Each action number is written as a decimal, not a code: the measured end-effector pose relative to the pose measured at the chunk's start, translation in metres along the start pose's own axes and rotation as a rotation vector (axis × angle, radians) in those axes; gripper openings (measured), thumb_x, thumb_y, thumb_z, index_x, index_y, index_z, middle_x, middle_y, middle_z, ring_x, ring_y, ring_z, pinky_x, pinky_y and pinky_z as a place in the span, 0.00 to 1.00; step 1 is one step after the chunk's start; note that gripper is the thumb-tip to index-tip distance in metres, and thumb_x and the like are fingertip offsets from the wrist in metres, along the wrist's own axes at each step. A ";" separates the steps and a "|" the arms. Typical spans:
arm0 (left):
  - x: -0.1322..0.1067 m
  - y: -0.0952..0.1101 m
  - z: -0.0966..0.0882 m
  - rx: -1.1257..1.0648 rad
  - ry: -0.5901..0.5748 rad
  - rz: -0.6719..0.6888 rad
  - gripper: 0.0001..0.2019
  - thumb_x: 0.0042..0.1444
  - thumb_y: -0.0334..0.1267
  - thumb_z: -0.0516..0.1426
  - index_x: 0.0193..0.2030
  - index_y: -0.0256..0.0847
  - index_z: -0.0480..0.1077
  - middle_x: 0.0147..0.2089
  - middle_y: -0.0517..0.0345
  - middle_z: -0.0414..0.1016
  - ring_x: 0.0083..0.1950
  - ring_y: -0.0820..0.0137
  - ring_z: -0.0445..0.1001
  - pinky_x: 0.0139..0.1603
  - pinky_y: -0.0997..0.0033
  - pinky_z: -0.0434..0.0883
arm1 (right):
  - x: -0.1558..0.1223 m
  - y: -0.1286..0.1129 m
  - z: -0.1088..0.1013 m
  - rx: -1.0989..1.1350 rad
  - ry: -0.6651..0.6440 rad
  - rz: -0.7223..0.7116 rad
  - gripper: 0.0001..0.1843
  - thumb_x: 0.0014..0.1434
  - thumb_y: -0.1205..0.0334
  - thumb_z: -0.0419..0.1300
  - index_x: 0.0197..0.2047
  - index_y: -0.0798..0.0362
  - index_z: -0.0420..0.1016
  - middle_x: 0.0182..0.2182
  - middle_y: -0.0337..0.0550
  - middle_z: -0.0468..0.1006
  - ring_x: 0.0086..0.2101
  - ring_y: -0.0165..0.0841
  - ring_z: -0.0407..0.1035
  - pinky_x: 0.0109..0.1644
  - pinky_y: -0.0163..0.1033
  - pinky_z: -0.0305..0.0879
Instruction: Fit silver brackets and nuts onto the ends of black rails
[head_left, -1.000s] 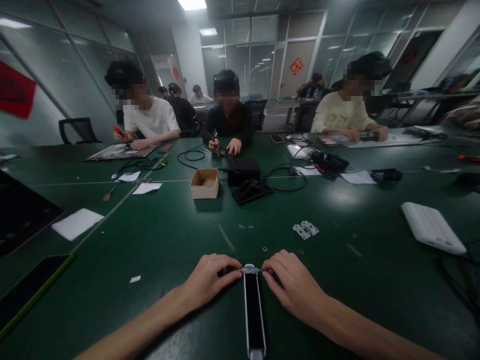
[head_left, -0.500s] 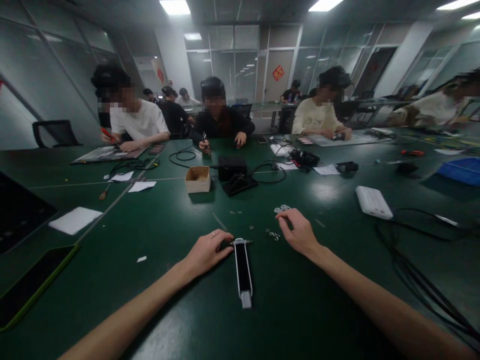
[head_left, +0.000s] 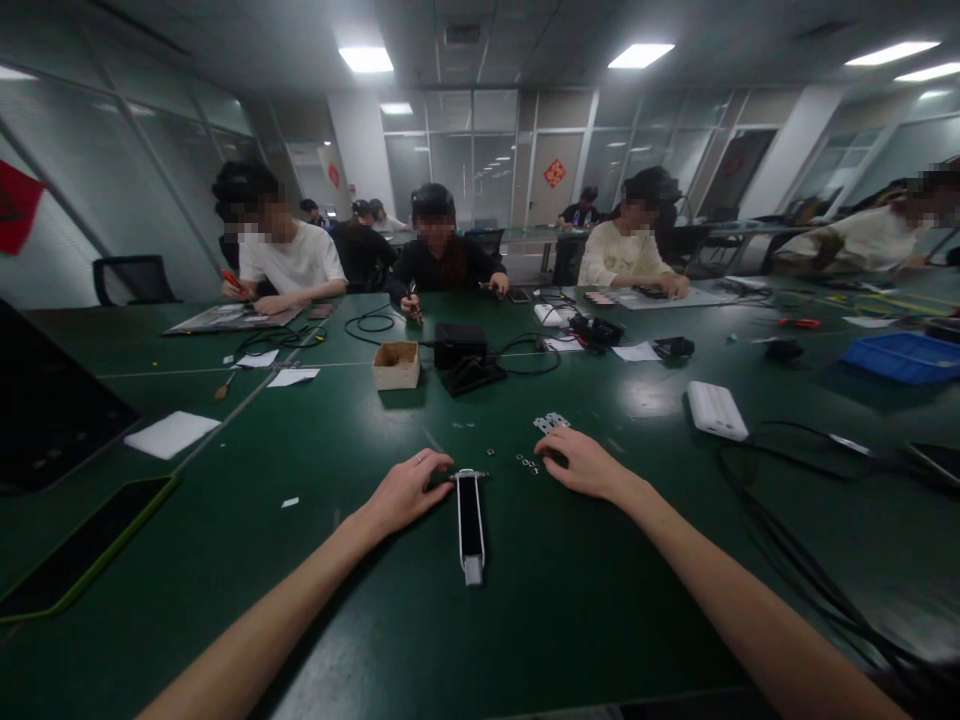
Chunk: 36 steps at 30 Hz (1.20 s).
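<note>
A long black strip with silver edges (head_left: 470, 520) lies lengthwise on the green table (head_left: 570, 620) in front of me. My left hand (head_left: 409, 489) rests beside its far end, fingers curled, fingertips touching the metal cap there. My right hand (head_left: 581, 463) is down on the table to the right of the strip, fingers bent over several small metal rings (head_left: 526, 463). A small silver hinge plate (head_left: 552, 423) sits just beyond that hand. I cannot make out whether the right fingers hold a ring.
A cardboard box (head_left: 397, 364), a black power unit (head_left: 460, 345) with cables, a white power strip (head_left: 716, 410), and a blue tray (head_left: 904, 356) sit farther off. Dark panels (head_left: 67, 555) lie at left, black cables (head_left: 810, 560) at right. Several people work across the table.
My right hand left the strip's end and moved right and forward to the small rings. The left hand stays at the strip's end. The view has tilted up and pulled back.
</note>
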<state>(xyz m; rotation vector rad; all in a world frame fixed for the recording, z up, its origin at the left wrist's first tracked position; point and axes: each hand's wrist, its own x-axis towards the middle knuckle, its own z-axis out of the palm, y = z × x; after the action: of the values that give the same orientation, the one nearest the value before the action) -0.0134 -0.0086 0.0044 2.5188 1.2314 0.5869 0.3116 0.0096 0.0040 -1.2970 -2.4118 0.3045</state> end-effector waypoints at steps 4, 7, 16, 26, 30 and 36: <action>-0.002 0.001 -0.002 -0.029 -0.005 -0.037 0.14 0.58 0.39 0.55 0.51 0.40 0.66 0.44 0.55 0.71 0.30 0.72 0.69 0.33 0.71 0.69 | -0.002 -0.009 -0.006 -0.012 -0.066 0.014 0.11 0.59 0.59 0.55 0.42 0.52 0.74 0.40 0.45 0.74 0.39 0.36 0.69 0.43 0.43 0.67; -0.001 0.000 -0.002 -0.049 -0.009 -0.049 0.15 0.58 0.39 0.56 0.51 0.40 0.65 0.44 0.56 0.71 0.29 0.73 0.67 0.33 0.72 0.68 | -0.004 -0.011 -0.008 -0.012 -0.096 0.018 0.11 0.60 0.59 0.54 0.42 0.52 0.75 0.41 0.45 0.74 0.40 0.37 0.69 0.44 0.44 0.67; 0.005 -0.001 -0.003 -0.094 -0.025 -0.058 0.15 0.57 0.37 0.57 0.51 0.39 0.66 0.43 0.56 0.71 0.26 0.75 0.64 0.30 0.74 0.66 | -0.002 -0.020 -0.007 -0.012 -0.086 0.064 0.14 0.58 0.50 0.58 0.39 0.53 0.72 0.38 0.44 0.73 0.37 0.36 0.69 0.42 0.43 0.66; 0.006 -0.002 -0.004 -0.074 -0.030 -0.070 0.12 0.55 0.40 0.59 0.44 0.38 0.71 0.40 0.58 0.70 0.27 0.76 0.64 0.30 0.75 0.64 | -0.001 -0.026 -0.003 -0.117 -0.084 0.037 0.08 0.58 0.60 0.56 0.35 0.53 0.74 0.36 0.45 0.73 0.35 0.35 0.69 0.39 0.41 0.67; 0.004 0.000 -0.004 -0.066 -0.020 -0.064 0.11 0.55 0.41 0.59 0.43 0.38 0.71 0.40 0.58 0.70 0.27 0.75 0.64 0.31 0.75 0.64 | -0.002 -0.025 -0.002 -0.103 -0.075 0.029 0.08 0.58 0.62 0.55 0.34 0.53 0.74 0.34 0.45 0.74 0.33 0.36 0.69 0.37 0.41 0.67; 0.001 -0.005 -0.002 -0.074 -0.005 -0.059 0.12 0.55 0.42 0.59 0.43 0.38 0.72 0.39 0.58 0.70 0.28 0.75 0.65 0.31 0.74 0.64 | -0.007 -0.023 -0.001 -0.016 -0.073 0.077 0.07 0.58 0.62 0.55 0.36 0.51 0.75 0.33 0.42 0.75 0.33 0.34 0.71 0.37 0.38 0.68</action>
<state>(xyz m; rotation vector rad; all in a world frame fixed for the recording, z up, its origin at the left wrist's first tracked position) -0.0173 -0.0044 0.0048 2.4134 1.2541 0.6005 0.2983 -0.0085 0.0117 -1.4111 -2.4327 0.3600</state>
